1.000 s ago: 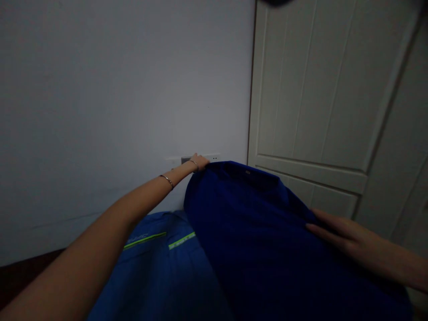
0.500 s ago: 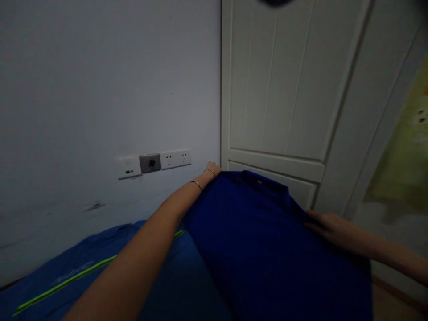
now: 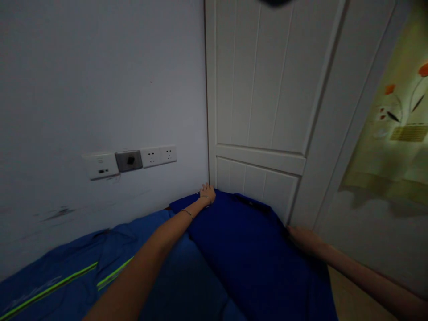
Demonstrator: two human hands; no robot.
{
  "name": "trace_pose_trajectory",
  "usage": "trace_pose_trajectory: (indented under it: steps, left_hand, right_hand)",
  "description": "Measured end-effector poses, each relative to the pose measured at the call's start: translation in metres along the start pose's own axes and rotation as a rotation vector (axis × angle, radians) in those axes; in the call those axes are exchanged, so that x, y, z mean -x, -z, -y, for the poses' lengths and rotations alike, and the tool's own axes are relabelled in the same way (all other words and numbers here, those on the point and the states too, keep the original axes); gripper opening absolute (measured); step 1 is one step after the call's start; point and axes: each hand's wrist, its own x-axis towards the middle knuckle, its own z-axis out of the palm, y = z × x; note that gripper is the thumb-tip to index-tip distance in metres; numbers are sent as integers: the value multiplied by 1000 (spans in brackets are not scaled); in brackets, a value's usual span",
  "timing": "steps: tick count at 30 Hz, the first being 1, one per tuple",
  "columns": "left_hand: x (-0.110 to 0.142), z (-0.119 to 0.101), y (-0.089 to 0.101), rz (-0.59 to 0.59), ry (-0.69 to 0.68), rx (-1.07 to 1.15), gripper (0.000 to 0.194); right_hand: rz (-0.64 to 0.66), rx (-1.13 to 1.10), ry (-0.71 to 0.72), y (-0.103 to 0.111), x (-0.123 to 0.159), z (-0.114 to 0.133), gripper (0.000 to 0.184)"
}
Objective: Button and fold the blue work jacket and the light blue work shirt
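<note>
The right hand grips a deep-blue collared cloth shirt; the left hand touches its opposite side, grip too dim to tell.

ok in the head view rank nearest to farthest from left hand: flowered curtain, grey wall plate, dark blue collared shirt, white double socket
1. Dark blue collared shirt: touching the left hand
2. White double socket: wall, left of the hand
3. Grey wall plate: left of that socket
4. Flowered curtain: at far right
</note>
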Motion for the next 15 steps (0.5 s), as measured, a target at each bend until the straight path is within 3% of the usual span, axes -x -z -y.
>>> trace_pose_trajectory:
  steps: [5, 9, 12, 15]
  left_hand:
    - [43, 49, -7, 189, 111, 105, 66]
    - [90, 92, -12, 249, 195, 115, 71]
    - [130, 116, -20, 227, 199, 106, 73]
    - [169, 125, -28, 212, 150, 115, 75]
  right_hand:
    - [90, 161, -102, 11, -2, 14, 29]
    - [60, 220, -120, 31, -5, 51, 30]
    - [-14, 143, 41, 34, -11, 91, 32]
    - [-29, -53, 306, 22, -20, 131, 52]
